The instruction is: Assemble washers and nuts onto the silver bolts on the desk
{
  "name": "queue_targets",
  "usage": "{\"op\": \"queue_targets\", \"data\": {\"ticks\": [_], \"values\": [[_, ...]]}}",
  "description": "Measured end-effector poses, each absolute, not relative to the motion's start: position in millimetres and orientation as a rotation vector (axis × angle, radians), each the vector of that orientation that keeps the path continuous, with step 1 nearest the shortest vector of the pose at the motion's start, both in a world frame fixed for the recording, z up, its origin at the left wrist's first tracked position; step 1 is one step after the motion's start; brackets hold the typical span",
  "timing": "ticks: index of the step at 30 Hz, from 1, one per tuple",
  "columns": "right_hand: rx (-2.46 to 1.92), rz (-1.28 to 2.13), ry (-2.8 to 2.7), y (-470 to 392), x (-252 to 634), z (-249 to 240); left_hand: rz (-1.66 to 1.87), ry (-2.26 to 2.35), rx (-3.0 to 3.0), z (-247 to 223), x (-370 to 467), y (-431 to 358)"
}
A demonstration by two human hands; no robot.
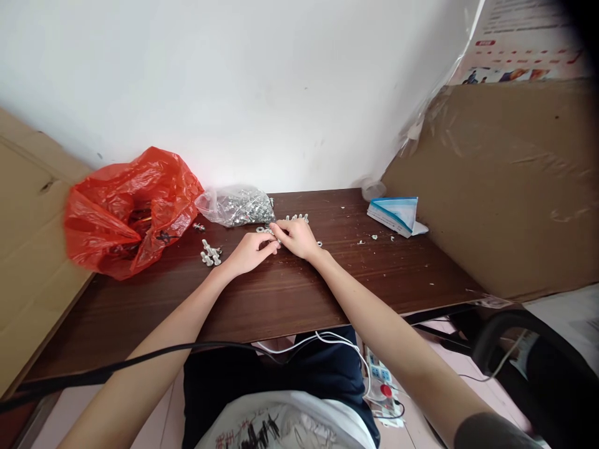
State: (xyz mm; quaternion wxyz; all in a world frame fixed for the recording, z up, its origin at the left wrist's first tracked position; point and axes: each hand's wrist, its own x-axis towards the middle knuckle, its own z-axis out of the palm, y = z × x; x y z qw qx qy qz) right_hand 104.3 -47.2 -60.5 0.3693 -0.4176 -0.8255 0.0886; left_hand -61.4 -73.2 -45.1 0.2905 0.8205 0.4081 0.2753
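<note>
At the middle of the brown table, my left hand [253, 251] and my right hand [297, 237] meet, fingers pinched close together. Whatever lies between the fingertips is too small to make out. Several white ring-shaped pieces [261, 230] lie just behind the fingers. A row of small pale pieces [297, 218] sits behind my right hand. To the left of my left hand is a small cluster of pale bolt-like pieces [210, 253]. Behind my hands rests a clear bag of small metal parts [244, 206].
A red plastic bag [133, 212] stands at the left beside cardboard. A blue-and-white packet [394, 214] lies at the back right, near a large cardboard box [500, 187]. Small scraps dot the brown table [281, 299]. A black cable [187, 347] crosses the front edge.
</note>
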Motion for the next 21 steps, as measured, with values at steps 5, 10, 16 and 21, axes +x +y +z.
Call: {"op": "queue_targets", "data": {"ticks": [5, 10, 16, 21], "values": [[-1.078, 0.231, -2.109, -47.6, 105.3, -60.9, 0.724, 1.087, 2.211, -45.1, -62.5, -72.5], [-1.110, 0.219, -2.138, -48.8, 104.1, -59.2, 0.724, 1.091, 2.210, -46.2, -62.1, -73.7], [-1.094, 0.205, -2.206, -54.5, 105.9, -54.5, 0.720, 1.051, 2.147, -48.3, -61.7, -75.1], [-1.101, 0.188, -2.256, -59.0, 106.4, -49.7, 0.741, 1.051, 2.076, -50.1, -64.2, -72.2]]}}
